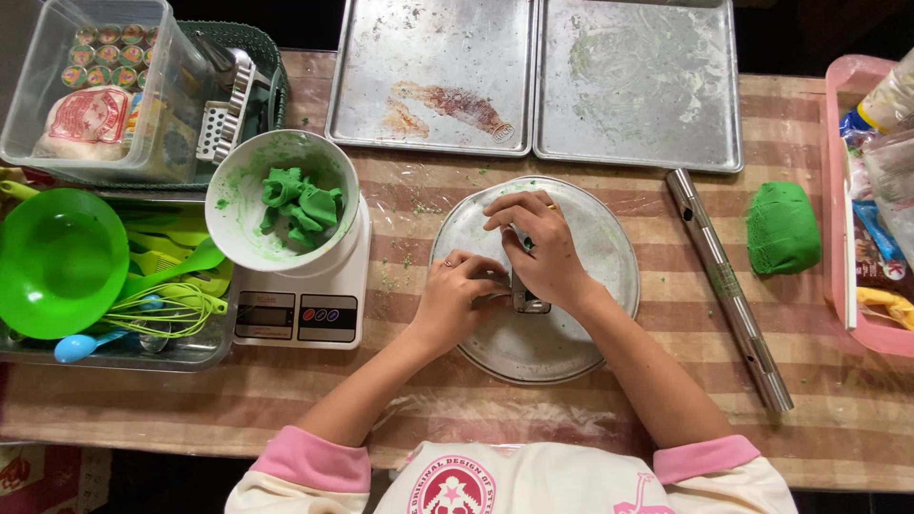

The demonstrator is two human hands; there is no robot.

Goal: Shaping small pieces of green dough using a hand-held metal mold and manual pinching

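Seeing both hands over round metal plate [609,247] at tabletop centre: right hand [538,249] fingers curled on small metal mould [528,300], left hand [457,295] fingers pinching its side. Green dough lump [783,228] well apart, right.

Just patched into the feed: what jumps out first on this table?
Both hands, left hand and right hand, meet on a small metal tool over the round metal plate at centre. Bright green stands out: dough scraps in the white bowl on the scale left, and a green dough lump right.

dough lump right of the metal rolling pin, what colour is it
Green; the dough lump shows clearly in the head view.
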